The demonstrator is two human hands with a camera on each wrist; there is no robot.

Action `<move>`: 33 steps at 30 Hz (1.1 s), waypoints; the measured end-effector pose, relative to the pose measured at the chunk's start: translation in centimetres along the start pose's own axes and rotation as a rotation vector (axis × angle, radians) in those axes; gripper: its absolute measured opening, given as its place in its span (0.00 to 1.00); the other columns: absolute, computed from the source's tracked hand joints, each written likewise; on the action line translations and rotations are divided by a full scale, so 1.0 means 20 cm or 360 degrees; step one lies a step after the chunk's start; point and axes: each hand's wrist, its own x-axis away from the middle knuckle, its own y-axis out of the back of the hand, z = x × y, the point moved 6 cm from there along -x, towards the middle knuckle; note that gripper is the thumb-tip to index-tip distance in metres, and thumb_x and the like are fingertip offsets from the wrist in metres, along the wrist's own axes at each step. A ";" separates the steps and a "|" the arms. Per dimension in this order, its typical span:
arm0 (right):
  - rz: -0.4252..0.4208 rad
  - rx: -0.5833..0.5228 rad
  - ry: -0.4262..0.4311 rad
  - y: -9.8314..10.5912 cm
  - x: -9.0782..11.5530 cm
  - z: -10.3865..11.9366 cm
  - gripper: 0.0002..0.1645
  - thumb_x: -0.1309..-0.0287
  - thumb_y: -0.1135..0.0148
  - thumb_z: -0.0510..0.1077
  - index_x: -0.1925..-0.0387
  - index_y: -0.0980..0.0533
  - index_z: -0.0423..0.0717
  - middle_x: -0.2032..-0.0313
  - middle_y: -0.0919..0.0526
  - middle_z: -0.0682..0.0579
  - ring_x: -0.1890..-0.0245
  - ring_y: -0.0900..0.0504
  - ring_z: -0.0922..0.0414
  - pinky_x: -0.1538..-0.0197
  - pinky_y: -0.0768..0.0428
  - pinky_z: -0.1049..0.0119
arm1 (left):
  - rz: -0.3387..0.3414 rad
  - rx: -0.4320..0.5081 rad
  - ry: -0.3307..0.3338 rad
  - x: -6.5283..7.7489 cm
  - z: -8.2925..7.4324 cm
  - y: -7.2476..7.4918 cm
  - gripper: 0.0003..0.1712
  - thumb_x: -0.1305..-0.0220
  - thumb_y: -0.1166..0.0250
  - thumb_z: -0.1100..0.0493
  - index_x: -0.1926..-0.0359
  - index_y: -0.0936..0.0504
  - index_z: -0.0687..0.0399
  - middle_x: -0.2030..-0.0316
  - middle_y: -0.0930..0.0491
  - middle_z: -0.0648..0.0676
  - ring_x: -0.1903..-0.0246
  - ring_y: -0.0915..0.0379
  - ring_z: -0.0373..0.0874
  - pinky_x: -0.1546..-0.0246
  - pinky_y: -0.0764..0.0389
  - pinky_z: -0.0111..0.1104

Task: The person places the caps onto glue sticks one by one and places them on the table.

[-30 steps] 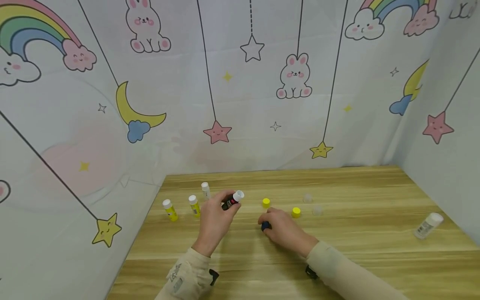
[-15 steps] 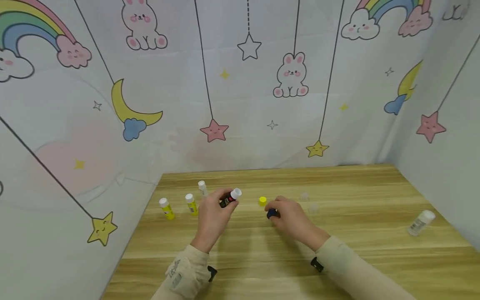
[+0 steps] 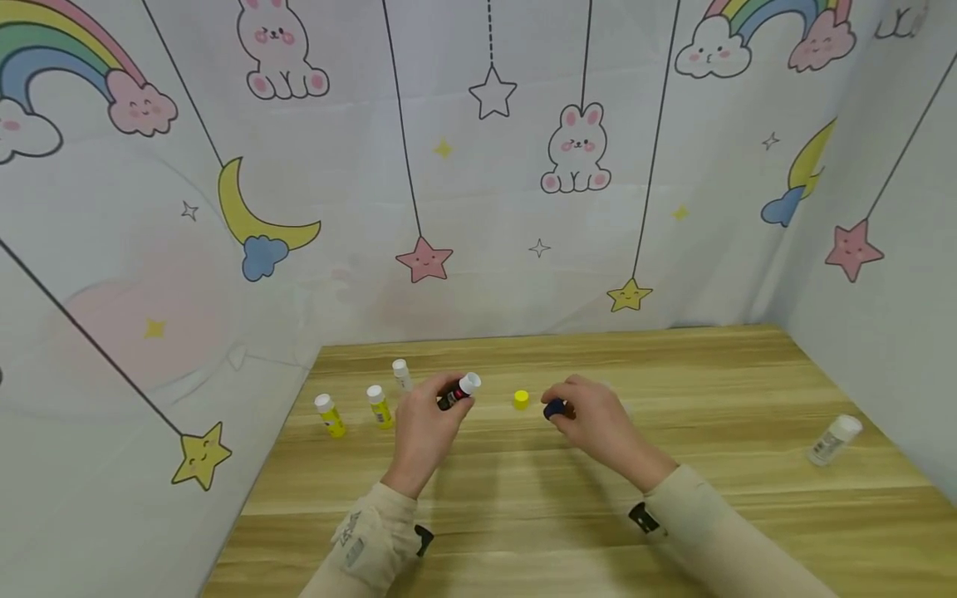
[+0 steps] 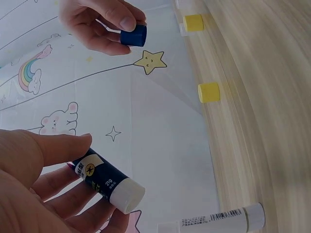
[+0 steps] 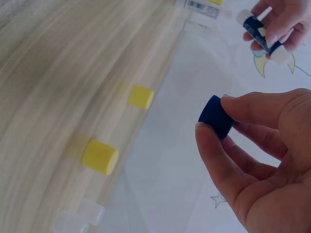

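Gripping the dark glue stick (image 4: 104, 177) in your curled left hand (image 3: 426, 428), you pinch a blue cap (image 5: 216, 116) between thumb and finger of your right hand (image 3: 604, 422), both things above the table (image 3: 508, 523)

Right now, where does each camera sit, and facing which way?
Head: worn there, facing forward and down at the table; left hand, right hand, sleeves show.
Left wrist: worn there, facing the dark tube; both hands show.
Right wrist: worn there, facing the blue cap; both hands show.
Both wrist views share the tube and cap.
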 end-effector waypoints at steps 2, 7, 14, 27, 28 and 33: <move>-0.0014 -0.0009 -0.0009 0.02 0.00 -0.01 0.14 0.46 0.25 0.37 0.57 0.15 0.52 0.65 0.21 0.57 0.69 0.21 0.64 0.65 0.20 0.69 | 0.0006 0.0009 0.0000 0.00 0.00 -0.01 0.17 0.42 0.24 0.61 0.51 0.13 0.48 0.56 0.14 0.49 0.57 0.17 0.43 0.63 0.16 0.41; -0.0038 -0.0060 -0.0035 0.07 0.00 -0.02 0.14 0.45 0.25 0.37 0.56 0.15 0.52 0.64 0.20 0.57 0.68 0.20 0.63 0.65 0.19 0.68 | 0.0020 0.0020 -0.0006 -0.01 0.00 -0.03 0.17 0.43 0.24 0.62 0.52 0.13 0.48 0.58 0.14 0.49 0.58 0.17 0.43 0.64 0.15 0.39; -0.0079 -0.0099 -0.0038 0.12 0.01 -0.02 0.14 0.45 0.25 0.36 0.57 0.15 0.52 0.63 0.19 0.56 0.68 0.19 0.63 0.63 0.17 0.66 | 0.0031 0.0020 -0.0010 -0.01 0.01 -0.06 0.17 0.43 0.23 0.61 0.52 0.13 0.48 0.58 0.14 0.48 0.58 0.18 0.43 0.64 0.16 0.40; -0.0127 -0.0146 -0.0028 0.15 -0.01 0.00 0.14 0.44 0.26 0.37 0.56 0.15 0.52 0.61 0.18 0.56 0.68 0.19 0.64 0.62 0.17 0.67 | 0.0075 -0.0003 -0.0034 -0.01 -0.01 -0.12 0.17 0.43 0.23 0.60 0.52 0.13 0.50 0.58 0.13 0.50 0.60 0.17 0.43 0.65 0.16 0.38; -0.0130 -0.0153 -0.0032 0.15 -0.01 0.00 0.14 0.44 0.26 0.36 0.56 0.15 0.52 0.61 0.18 0.56 0.68 0.19 0.64 0.62 0.16 0.67 | 0.0078 -0.0008 -0.0033 -0.01 -0.01 -0.12 0.17 0.43 0.23 0.60 0.52 0.13 0.49 0.59 0.13 0.50 0.60 0.17 0.43 0.65 0.16 0.37; -0.0130 -0.0188 -0.0067 0.16 -0.01 0.00 0.15 0.43 0.26 0.36 0.54 0.15 0.51 0.61 0.18 0.56 0.67 0.19 0.63 0.62 0.16 0.67 | 0.0100 -0.0016 -0.0051 -0.01 -0.03 -0.14 0.16 0.42 0.23 0.61 0.52 0.12 0.49 0.58 0.13 0.50 0.61 0.17 0.42 0.65 0.16 0.37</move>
